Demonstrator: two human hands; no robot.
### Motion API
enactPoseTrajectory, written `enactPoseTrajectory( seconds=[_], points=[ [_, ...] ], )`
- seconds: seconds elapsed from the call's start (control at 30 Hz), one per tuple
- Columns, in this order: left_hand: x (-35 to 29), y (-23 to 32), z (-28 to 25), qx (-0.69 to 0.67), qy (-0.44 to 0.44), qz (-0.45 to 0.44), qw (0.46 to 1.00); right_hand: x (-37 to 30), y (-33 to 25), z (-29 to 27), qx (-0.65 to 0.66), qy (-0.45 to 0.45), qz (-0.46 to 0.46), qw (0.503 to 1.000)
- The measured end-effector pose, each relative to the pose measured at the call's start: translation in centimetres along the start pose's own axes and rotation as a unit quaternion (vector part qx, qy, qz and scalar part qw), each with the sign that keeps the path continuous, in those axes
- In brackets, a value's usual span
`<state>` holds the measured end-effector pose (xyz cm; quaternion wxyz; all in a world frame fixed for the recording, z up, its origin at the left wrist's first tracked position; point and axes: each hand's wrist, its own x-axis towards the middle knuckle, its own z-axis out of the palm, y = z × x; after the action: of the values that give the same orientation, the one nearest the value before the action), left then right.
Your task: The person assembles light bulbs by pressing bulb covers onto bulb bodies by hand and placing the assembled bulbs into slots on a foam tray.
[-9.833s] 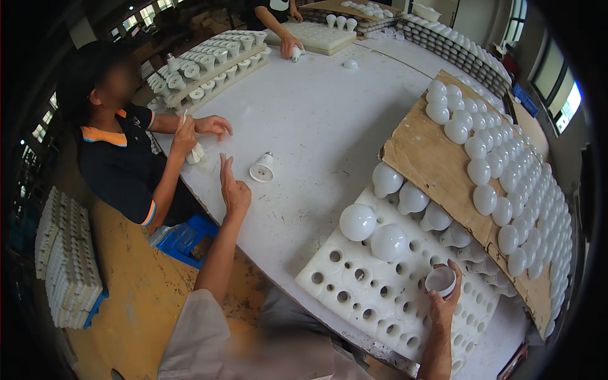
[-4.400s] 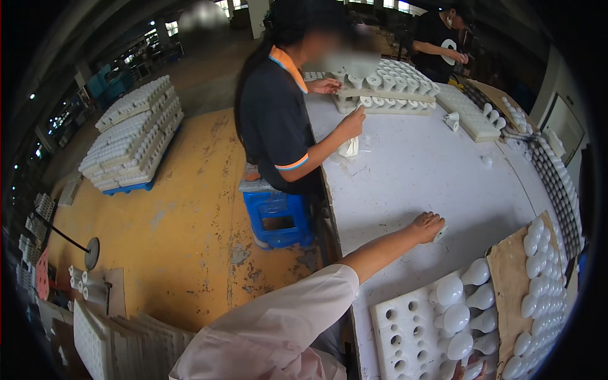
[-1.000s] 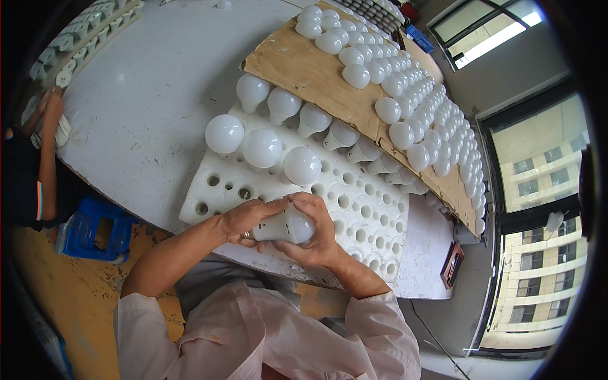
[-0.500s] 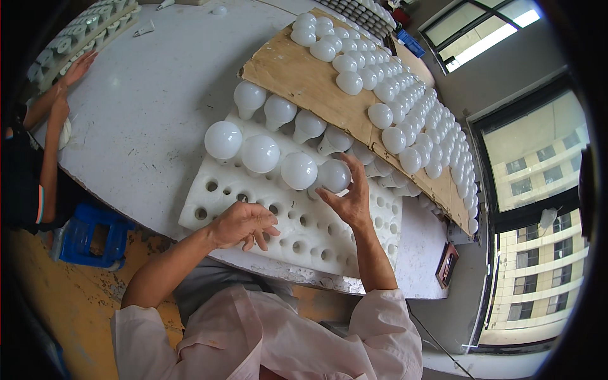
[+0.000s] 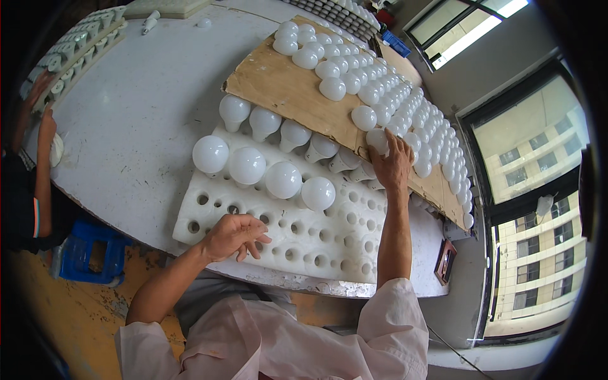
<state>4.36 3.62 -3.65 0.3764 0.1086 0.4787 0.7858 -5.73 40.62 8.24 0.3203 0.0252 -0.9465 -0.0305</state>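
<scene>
My right hand (image 5: 394,161) reaches over the cardboard sheet (image 5: 259,73) and its fingers are closed round a white bulb globe (image 5: 377,140) at the sheet's near edge. My left hand (image 5: 233,238) hovers above the foam tray (image 5: 206,218), fingers loosely bent and apart, with nothing in them. Across the tray runs a row of white round bulbs, the rightmost bulb (image 5: 318,193) among them. Behind them another row of bulbs (image 5: 265,121) stands upright, partly under the cardboard. Rows of holes show in the tray's near part.
Many white globes (image 5: 405,104) cover the cardboard. At the far left, a co-worker's hand (image 5: 47,126) is near a stacked tray of white parts (image 5: 76,50). A blue plastic stool (image 5: 95,253) stands on the floor. Windows (image 5: 538,145) line the right wall.
My right hand has let go of the bulb at the right end of the tray's front row and moved up and right to a globe on the cardboard. The left hand barely moved.
</scene>
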Motion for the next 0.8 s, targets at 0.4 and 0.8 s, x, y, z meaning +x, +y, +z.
enactPoseTrajectory(
  seconds=[0.4,0.8],
  points=[
    [-0.5,-0.3,0.0,-0.002,0.006,0.019,1.0,0.5,0.0,-1.0,0.023,-0.031,0.039,0.998],
    [-0.1,-0.1,0.3,0.006,0.009,0.01,1.0,0.9,2.8,0.7,0.236,0.063,0.007,0.97]
  ],
)
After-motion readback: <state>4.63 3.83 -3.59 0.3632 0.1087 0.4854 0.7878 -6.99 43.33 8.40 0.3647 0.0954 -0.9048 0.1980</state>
